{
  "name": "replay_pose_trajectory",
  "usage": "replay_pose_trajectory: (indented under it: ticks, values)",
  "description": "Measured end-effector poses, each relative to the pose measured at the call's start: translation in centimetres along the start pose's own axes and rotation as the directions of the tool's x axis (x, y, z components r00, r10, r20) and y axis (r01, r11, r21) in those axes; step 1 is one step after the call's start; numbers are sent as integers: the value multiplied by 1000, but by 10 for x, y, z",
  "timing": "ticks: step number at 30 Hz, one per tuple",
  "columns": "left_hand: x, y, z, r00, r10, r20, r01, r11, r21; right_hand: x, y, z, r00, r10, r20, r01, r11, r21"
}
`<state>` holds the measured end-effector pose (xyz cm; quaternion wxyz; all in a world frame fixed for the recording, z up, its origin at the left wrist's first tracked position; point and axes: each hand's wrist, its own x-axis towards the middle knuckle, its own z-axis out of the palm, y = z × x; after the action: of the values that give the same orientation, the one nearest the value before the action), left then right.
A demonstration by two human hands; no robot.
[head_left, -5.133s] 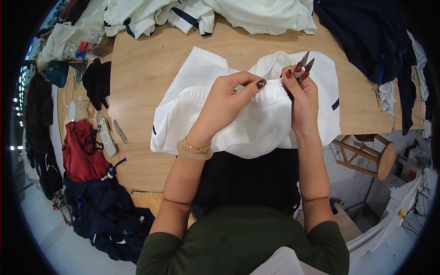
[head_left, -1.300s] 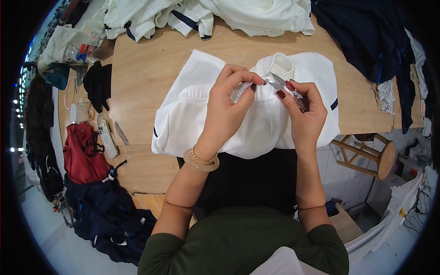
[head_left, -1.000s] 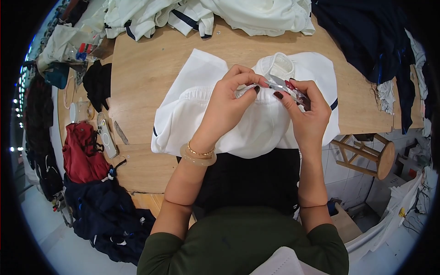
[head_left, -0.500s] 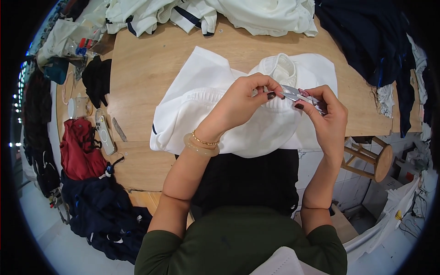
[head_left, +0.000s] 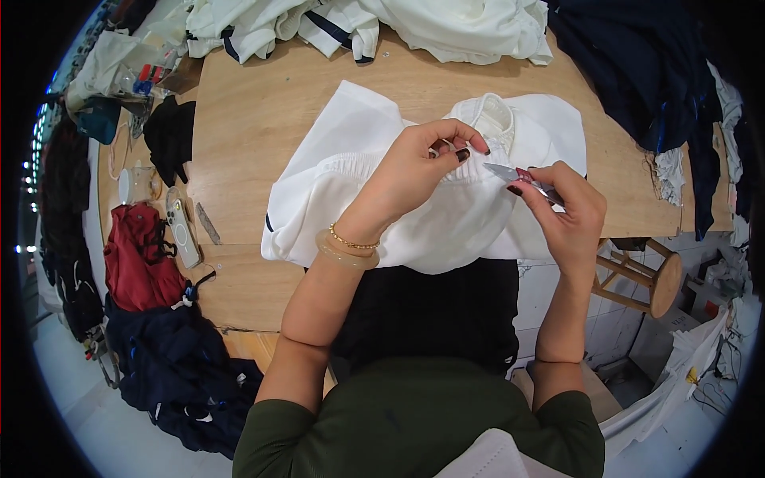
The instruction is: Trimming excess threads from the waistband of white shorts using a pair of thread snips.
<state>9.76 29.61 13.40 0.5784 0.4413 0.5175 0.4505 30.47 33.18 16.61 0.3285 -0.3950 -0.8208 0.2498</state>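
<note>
A white garment [head_left: 414, 231] with a gathered elastic waistband [head_left: 351, 166] lies bunched on the table in front of me, partly over its near edge. My right hand [head_left: 570, 203] grips small silver thread snips [head_left: 502, 171], their blades pointing left over the garment. Above the gathered edge, my left hand [head_left: 434, 163] has its thumb and index finger parted, with white cloth showing between them. Its other fingers curl inward and are partly hidden. Just beyond the hands stands a round, gathered opening [head_left: 496, 115] of white cloth.
White garments with navy trim [head_left: 470, 32] are piled along the far edge. Navy cloth [head_left: 629, 72] hangs at the far right, above a wooden stool [head_left: 665, 283]. To the left lie a phone [head_left: 183, 235], a red bag [head_left: 139, 263] and black cloth [head_left: 170, 139].
My left thumb and index finger have come apart and shifted slightly left and up. The snips have drawn away from the left fingertips, with my right hand moving slightly down.
</note>
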Motion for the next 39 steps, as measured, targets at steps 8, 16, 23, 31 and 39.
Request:
replay_pose_trajectory:
  ticks: [8,16,23,31,39]
  values:
    - [0,2,0,1000,-8,4,8,1000,27,-1,-3,11,997,-40,-59,34,994,-99]
    - [0,5,-1,999,-32,17,31,998,54,2,5,14,991,-119,-56,113,989,-96]
    - [-6,6,-6,1000,16,4,-17,999,31,-4,20,13,985,164,-56,-133,922,363]
    - [-28,15,-6,1000,24,10,-24,999,42,3,-4,25,966,207,156,-255,862,437]
    - [-39,1,-4,987,129,-93,-133,991,-32,-3,-1,71,992,99,-75,-59,907,416]
